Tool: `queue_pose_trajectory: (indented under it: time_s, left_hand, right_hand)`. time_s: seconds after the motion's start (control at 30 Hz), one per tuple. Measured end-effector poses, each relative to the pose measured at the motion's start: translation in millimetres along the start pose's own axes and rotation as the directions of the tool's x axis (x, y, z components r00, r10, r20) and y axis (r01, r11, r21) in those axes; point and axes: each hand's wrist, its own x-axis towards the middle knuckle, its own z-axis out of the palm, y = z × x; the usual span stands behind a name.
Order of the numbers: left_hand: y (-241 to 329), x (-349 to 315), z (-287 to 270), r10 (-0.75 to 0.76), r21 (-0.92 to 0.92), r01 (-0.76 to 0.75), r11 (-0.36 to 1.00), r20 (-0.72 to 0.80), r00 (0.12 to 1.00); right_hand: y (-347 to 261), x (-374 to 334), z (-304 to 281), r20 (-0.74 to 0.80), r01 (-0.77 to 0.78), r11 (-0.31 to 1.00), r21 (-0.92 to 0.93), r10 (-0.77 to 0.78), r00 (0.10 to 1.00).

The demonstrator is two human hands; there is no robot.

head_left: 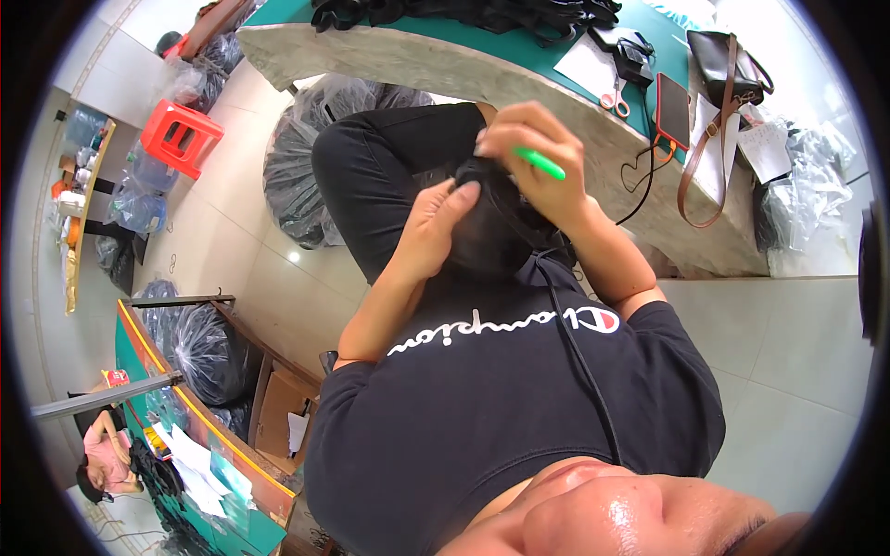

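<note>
My left hand (431,222) is closed on a black piece of cloth (475,174), thumb pressed on top. The cloth bunches up in front of my chest and over my lap; against my black clothes its outline is hard to follow. My right hand (542,153), somewhat blurred, is just to the right of and above the left one. Its curled fingers hold a bright green handle-like thing (540,163) with a rounded end. The other end is hidden by the fingers, so its kind does not show. The right fingertips are at the cloth's upper edge.
Ahead stands a green-topped table (519,51) bearing black pieces (464,17), scissors (615,100), a cabled phone (672,111) and a black bag (728,69). Filled plastic bags (292,176) lean below. Left are a red stool (181,137) and another table, where a person (104,454) sits.
</note>
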Motion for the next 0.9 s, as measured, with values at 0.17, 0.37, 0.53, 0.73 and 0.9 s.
queue_pose_trajectory:
  time_s: [0.17, 0.37, 0.53, 0.73, 0.9]
  left_hand:
    - [-5.6, 4.8, 7.4, 0.144, 0.064, -0.139, 0.988, -0.081, 0.986]
    - [-13.7, 5.0, 4.8, 0.337, 0.354, -0.265, 0.897, -0.159, 0.928]
    - [-20.9, 6.1, 2.7, 0.394, 0.62, -0.217, 0.753, -0.161, 0.905]
    - [-25.0, 7.5, 1.9, 0.449, 0.586, -0.216, 0.781, -0.287, 0.846]
    - [-13.0, 12.9, -18.3, 0.508, 0.247, -0.469, 0.848, -0.631, 0.587]
  right_hand:
    - [32.3, 3.5, -24.3, -0.105, -0.292, 0.951, 0.096, 0.302, 0.948]
    - [15.3, -0.7, -40.0, -0.194, -0.407, 0.859, 0.311, 0.477, 0.857]
    - [-23.5, -11.6, -12.5, 0.031, -0.305, 0.951, 0.048, 0.304, 0.952]
    - [-5.7, -21.8, 8.7, -0.15, -0.275, 0.961, -0.044, 0.265, 0.952]
    - [58.5, -25.9, -58.1, -0.598, -0.363, 0.887, 0.284, 0.46, 0.656]
